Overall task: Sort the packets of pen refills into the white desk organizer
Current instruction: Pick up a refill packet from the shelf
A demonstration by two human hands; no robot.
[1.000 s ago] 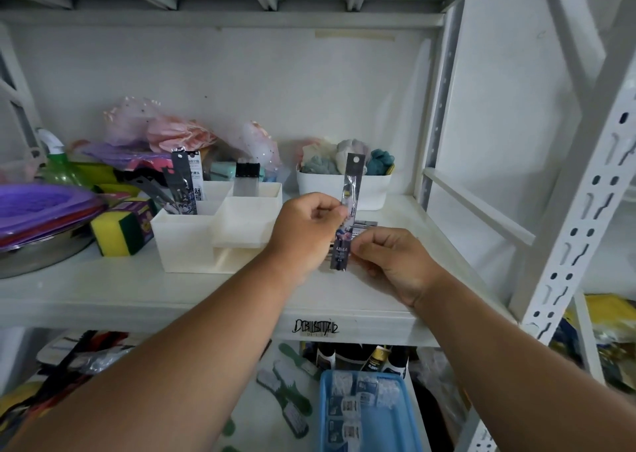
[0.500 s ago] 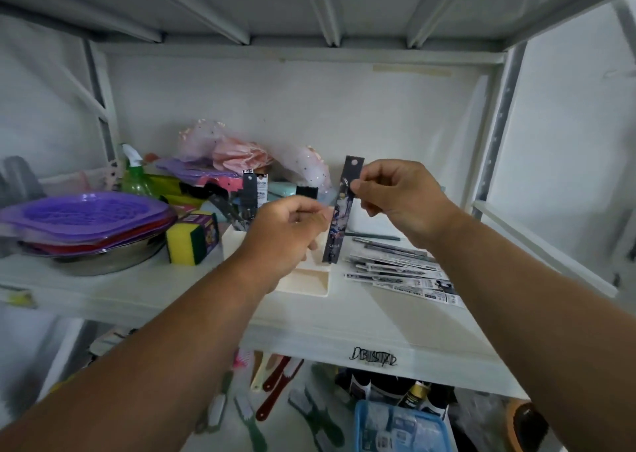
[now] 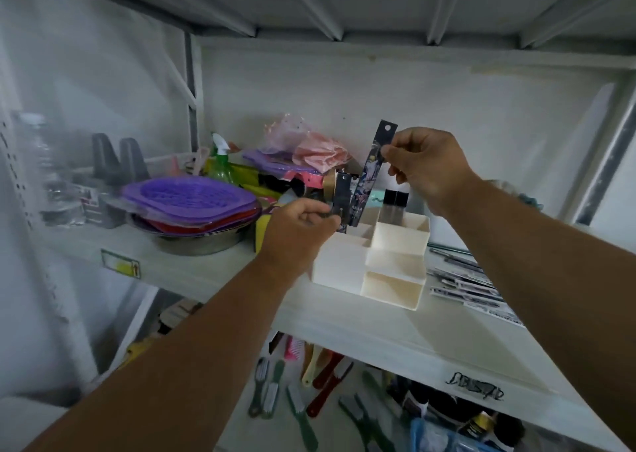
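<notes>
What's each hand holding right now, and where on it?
The right hand pinches a refill packet near its top end. The left hand grips the packets standing in the organizer, low on them.

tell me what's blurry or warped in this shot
Head view: the left edge is smeared and hazy, blurring the bottle; wide-angle bends the shelf edges; the refill packet in the right hand and the white organizer stay fairly sharp.

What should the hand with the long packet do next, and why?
Probably lower it. The right hand pinches the refill packet near its top, tilted, with its bottom end just above the organizer's back compartment, where the left hand holds other packets aside.
</notes>
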